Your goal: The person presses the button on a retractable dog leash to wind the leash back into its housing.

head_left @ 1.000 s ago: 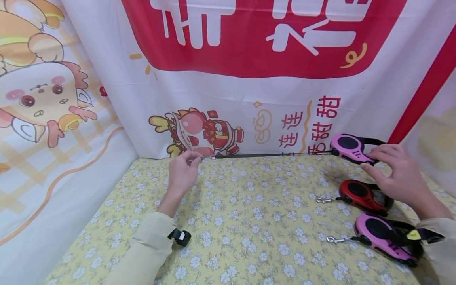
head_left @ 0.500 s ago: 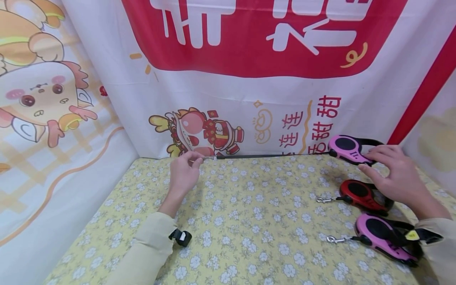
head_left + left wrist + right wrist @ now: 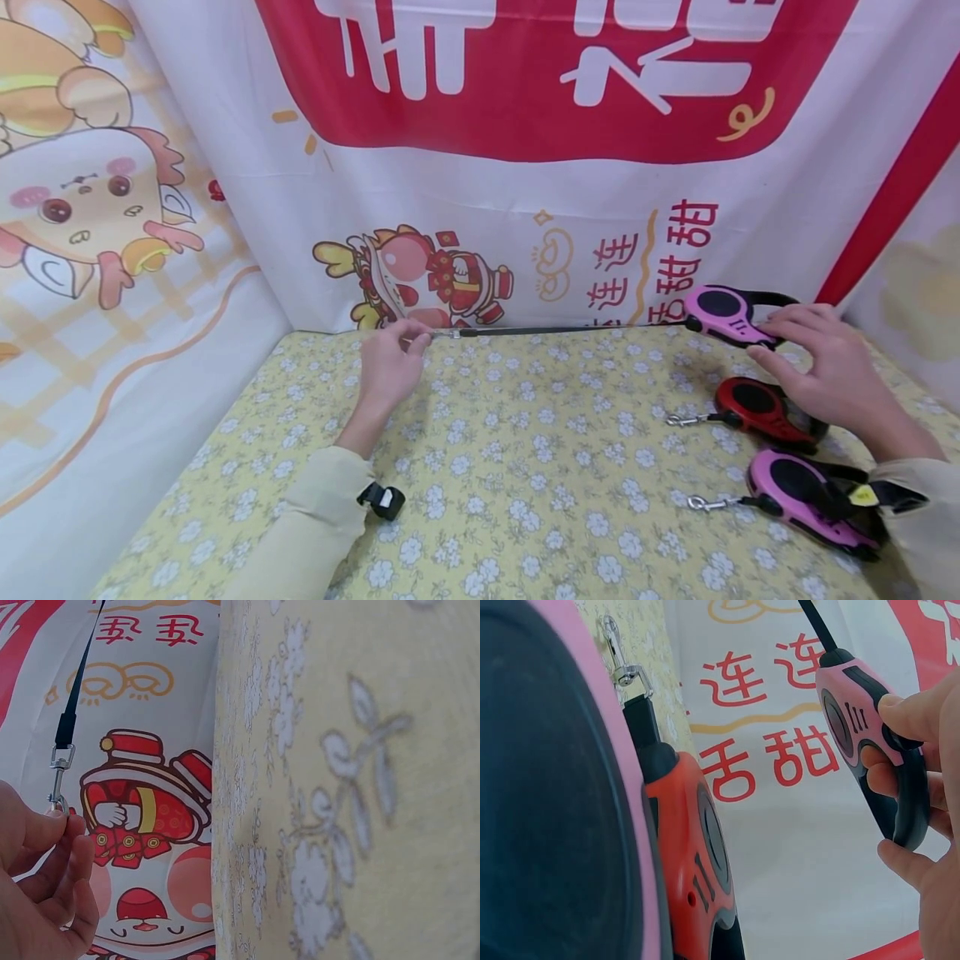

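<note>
A pink and black retractable dog leash (image 3: pixel 716 306) is gripped at its handle by my right hand (image 3: pixel 836 375), above the far right of the table. In the right wrist view, fingers curl through the handle and the thumb rests on the upper side of the casing (image 3: pixel 855 712). From it the black strap (image 3: pixel 540 331) runs pulled out to the left, nearly level along the back edge. My left hand (image 3: pixel 392 362) pinches the metal snap hook (image 3: pixel 58 776) on the strap's end between thumb and fingers. The hook's tip is hidden by the fingertips.
On the right of the flower-patterned tablecloth (image 3: pixel 510 467) lie a red retractable leash (image 3: pixel 750 402) and a second pink one (image 3: pixel 787 483), hooks pointing left. The second pink leash is close beside my right sleeve. A printed white cloth (image 3: pixel 465 192) hangs behind the table.
My right hand and the held leash have shifted slightly left and a little downward. My left hand has drifted slightly right, so the pulled-out strap looks a bit shorter.
</note>
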Action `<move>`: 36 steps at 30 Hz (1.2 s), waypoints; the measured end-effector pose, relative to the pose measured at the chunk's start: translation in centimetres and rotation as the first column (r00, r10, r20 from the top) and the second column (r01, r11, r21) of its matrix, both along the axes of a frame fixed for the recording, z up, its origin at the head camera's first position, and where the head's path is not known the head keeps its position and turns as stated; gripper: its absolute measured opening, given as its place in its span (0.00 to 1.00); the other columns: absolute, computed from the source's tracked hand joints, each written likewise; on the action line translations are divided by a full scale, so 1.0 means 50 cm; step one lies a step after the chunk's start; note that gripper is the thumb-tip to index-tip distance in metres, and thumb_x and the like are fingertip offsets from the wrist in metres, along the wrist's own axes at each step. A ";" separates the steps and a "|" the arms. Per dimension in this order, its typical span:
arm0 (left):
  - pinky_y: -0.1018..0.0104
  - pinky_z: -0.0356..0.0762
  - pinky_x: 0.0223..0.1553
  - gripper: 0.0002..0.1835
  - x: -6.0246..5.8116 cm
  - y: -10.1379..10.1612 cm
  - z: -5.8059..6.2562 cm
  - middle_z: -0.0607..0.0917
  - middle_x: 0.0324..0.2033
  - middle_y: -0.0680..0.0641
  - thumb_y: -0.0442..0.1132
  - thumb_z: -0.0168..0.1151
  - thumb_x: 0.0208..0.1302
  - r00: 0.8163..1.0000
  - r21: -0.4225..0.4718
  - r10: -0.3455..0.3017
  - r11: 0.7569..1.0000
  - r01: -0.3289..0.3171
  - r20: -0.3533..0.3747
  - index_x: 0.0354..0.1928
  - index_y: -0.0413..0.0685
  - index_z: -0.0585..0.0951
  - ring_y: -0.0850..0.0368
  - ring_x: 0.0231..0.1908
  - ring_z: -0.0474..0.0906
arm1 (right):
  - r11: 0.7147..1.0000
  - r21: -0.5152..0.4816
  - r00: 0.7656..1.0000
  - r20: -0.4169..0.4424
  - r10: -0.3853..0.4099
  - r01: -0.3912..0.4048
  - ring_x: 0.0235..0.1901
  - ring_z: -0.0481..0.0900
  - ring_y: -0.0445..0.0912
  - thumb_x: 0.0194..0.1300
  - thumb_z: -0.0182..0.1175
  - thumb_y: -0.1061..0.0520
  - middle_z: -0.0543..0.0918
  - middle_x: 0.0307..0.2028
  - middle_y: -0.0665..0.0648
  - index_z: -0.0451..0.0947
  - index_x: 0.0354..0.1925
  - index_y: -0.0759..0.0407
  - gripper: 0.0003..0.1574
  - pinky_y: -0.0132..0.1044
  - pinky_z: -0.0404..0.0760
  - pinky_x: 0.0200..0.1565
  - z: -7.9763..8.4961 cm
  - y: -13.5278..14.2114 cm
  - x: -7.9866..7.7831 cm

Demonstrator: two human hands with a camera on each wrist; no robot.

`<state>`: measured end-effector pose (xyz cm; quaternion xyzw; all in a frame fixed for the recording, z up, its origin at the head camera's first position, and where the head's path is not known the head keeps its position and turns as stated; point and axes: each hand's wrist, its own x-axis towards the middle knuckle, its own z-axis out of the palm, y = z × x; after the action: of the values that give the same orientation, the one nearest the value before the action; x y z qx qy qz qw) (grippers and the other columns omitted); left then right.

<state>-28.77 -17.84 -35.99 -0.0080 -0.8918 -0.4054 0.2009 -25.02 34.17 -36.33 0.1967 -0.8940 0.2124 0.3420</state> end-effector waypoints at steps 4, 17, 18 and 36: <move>0.63 0.81 0.36 0.07 0.000 0.001 -0.001 0.92 0.41 0.45 0.39 0.64 0.76 1.000 -0.008 -0.001 1.000 0.001 -0.012 0.47 0.48 0.88 0.49 0.38 0.88 | 1.000 0.003 1.000 -0.004 0.012 -0.012 0.54 0.72 0.64 0.63 0.72 0.58 0.83 0.52 0.73 0.85 0.47 0.71 0.19 0.62 0.68 0.50 0.001 -0.004 0.000; 0.63 0.83 0.36 0.07 0.001 0.006 -0.004 0.91 0.41 0.44 0.38 0.65 0.74 1.000 0.010 -0.028 1.000 0.028 -0.005 0.47 0.46 0.88 0.50 0.37 0.86 | 1.000 0.003 0.999 0.035 0.021 -0.021 0.56 0.71 0.64 0.64 0.72 0.58 0.82 0.54 0.73 0.85 0.49 0.71 0.20 0.65 0.69 0.51 0.002 -0.011 0.003; 0.63 0.83 0.37 0.07 0.002 0.006 -0.005 0.91 0.41 0.44 0.38 0.65 0.74 1.000 0.010 -0.030 0.999 0.030 -0.007 0.47 0.45 0.88 0.50 0.37 0.86 | 1.000 0.005 0.999 0.032 0.023 -0.023 0.56 0.71 0.64 0.64 0.71 0.57 0.82 0.54 0.73 0.85 0.49 0.71 0.20 0.66 0.69 0.51 0.002 -0.011 0.003; 0.64 0.81 0.36 0.10 0.002 0.010 -0.004 0.91 0.41 0.44 0.40 0.65 0.75 0.999 -0.037 -0.045 0.998 0.044 -0.028 0.48 0.44 0.89 0.50 0.37 0.85 | 0.999 0.022 0.999 0.026 0.029 -0.029 0.55 0.72 0.63 0.64 0.72 0.59 0.82 0.53 0.72 0.85 0.48 0.71 0.19 0.64 0.70 0.50 0.002 -0.015 0.003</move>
<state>-28.65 -17.34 -36.22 -0.0373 -0.8957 -0.3931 0.2044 -24.88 33.42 -36.24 0.2106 -0.8977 0.2099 0.3253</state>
